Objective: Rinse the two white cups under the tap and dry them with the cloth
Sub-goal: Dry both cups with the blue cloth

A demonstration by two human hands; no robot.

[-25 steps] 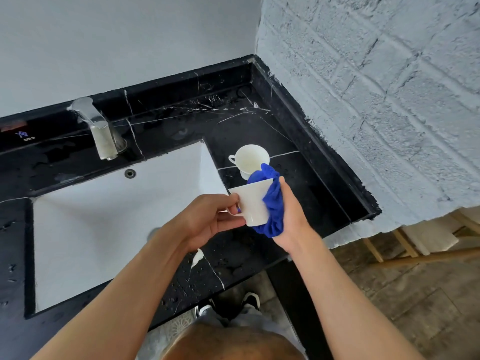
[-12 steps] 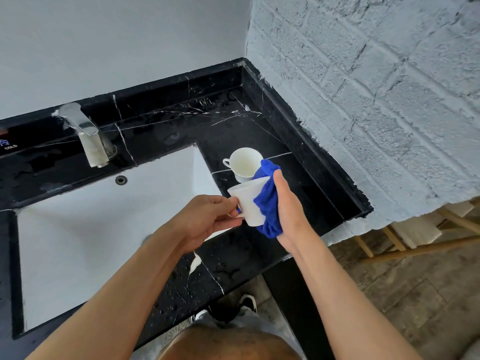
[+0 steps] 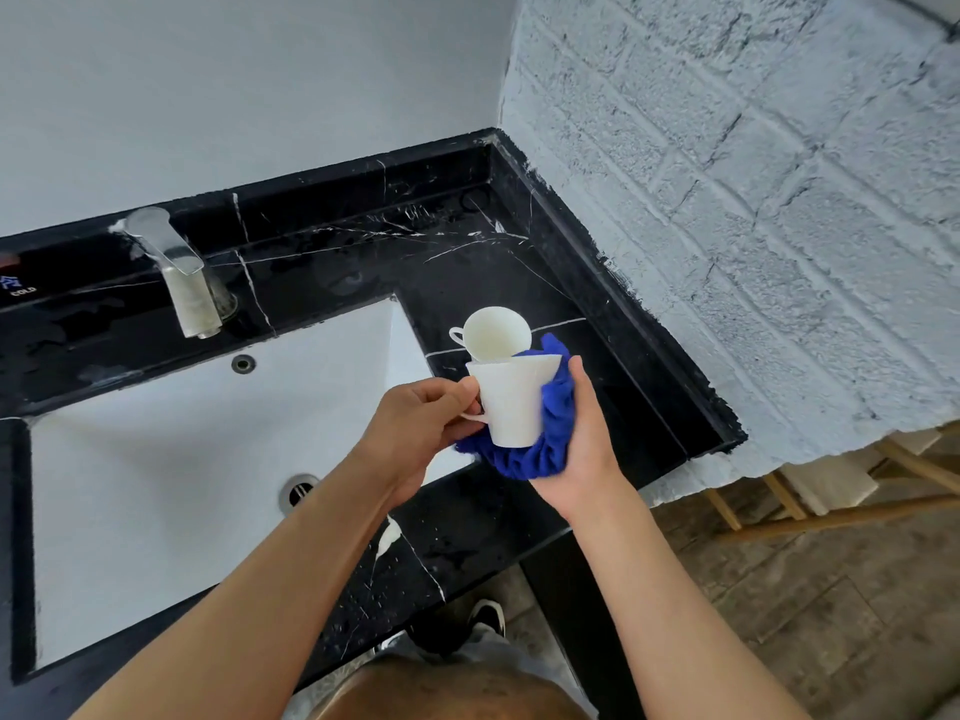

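Left hand is pinching the handle of the held cup, thumb and fingers curled tight on that little loop, keeping the cup upright just in front of the second cup. Right hand is cradling the blue cloth, thumb pointing up the cloth beside the cup wall, palm cupping the bunched fabric against the cup's side and under its base; the other fingers are hiding behind the cloth, so how they are lying I cannot tell. The second cup is sitting on the black counter, handle pointing toward the sink, its rim partly hiding behind the held one. The tap is standing well to the left of that second cup, with no water showing from it.

By my reading, this is the drying step on one cup, outside wall and bottom. The next move is probably calling for turning the cup inside the cloth, then pushing fabric into the bowl, then setting it down beside the second cup without knocking it.
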